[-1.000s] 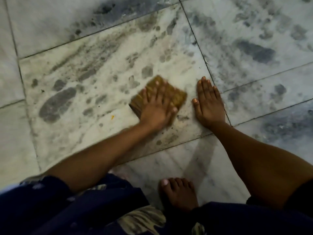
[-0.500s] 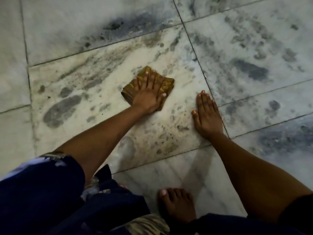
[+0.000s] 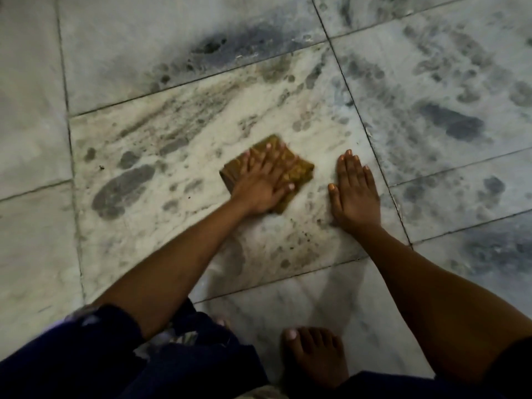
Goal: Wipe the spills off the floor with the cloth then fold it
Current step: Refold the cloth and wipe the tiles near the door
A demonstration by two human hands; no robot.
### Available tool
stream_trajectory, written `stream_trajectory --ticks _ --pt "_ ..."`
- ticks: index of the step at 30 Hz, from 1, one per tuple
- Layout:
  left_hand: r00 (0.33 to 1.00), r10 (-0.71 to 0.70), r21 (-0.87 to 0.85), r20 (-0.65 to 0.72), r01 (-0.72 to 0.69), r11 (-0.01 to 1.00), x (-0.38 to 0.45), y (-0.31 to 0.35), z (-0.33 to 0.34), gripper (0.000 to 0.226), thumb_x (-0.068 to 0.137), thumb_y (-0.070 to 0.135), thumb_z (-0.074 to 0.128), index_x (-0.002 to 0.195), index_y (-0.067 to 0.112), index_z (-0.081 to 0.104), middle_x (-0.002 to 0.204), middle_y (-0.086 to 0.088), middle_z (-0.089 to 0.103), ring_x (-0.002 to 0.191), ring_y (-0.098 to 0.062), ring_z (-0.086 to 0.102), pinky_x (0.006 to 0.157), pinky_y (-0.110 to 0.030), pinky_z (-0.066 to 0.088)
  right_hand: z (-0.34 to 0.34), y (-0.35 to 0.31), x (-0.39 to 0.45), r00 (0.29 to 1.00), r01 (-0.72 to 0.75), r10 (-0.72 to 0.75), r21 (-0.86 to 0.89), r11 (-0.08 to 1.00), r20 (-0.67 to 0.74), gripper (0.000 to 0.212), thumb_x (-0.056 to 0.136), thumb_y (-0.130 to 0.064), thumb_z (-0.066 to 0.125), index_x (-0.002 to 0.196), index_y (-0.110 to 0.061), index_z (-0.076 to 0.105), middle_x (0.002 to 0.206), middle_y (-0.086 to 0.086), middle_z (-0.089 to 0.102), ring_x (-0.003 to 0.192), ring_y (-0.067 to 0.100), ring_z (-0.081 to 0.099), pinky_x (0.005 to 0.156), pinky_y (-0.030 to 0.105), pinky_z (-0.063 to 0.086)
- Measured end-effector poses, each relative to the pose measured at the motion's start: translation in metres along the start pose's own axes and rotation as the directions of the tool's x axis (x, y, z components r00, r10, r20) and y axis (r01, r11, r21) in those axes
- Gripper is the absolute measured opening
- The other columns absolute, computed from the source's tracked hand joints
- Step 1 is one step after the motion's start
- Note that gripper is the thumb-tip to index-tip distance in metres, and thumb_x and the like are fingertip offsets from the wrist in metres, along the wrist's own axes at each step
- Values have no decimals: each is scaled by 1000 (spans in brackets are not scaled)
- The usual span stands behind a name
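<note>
I have dragged the cloth point(image 3: 290, 171) back toward my right hand point(image 3: 355, 191), so the stroke has reversed and the wiping goes on; folding is not yet due. My left hand point(image 3: 260, 182) lies flat on the cloth, fingers straight and spread, pressing without gripping. The right hand rests open on the floor point(image 3: 172, 226), bracing. Half a second ago the cloth sat farther away; dark spills point(image 3: 123, 191) remain leftward.
</note>
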State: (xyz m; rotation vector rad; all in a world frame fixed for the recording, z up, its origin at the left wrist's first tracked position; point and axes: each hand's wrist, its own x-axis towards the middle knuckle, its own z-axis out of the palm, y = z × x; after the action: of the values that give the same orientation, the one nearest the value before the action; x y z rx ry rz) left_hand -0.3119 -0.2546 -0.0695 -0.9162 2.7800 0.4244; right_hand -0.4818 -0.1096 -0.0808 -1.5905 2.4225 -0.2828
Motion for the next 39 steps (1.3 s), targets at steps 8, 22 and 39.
stream_trajectory --ticks 8,22,39 --pt "998 7 -15 62 -6 1000 -2 8 -7 59 95 55 27 147 39 5 158 1 -10 144 -23 -13 110 -48 -16 -2 -1 0 1000 0 0 9 1000 -3 64 93 -37 16 148 -5 16 156 15 13 145 23 11 117 35 4" --pt "980 -199 -22 33 199 980 -60 -44 -4 60 96 52 29 148 33 6 158 -2 -6 144 -24 -13 111 -44 -12 0 -29 2 989 141 -141 2 990 55 66 93 -40 16 148 -5 9 157 13 5 145 20 2 117 31 -3" --pt "994 108 -2 35 -108 994 -152 -16 31 57 93 52 29 144 35 12 154 -1 5 142 -29 -1 111 -53 -9 10 -48 6 982 178 -175 -33 984 64 69 92 -44 19 148 -5 15 156 15 14 145 23 11 117 37 4"
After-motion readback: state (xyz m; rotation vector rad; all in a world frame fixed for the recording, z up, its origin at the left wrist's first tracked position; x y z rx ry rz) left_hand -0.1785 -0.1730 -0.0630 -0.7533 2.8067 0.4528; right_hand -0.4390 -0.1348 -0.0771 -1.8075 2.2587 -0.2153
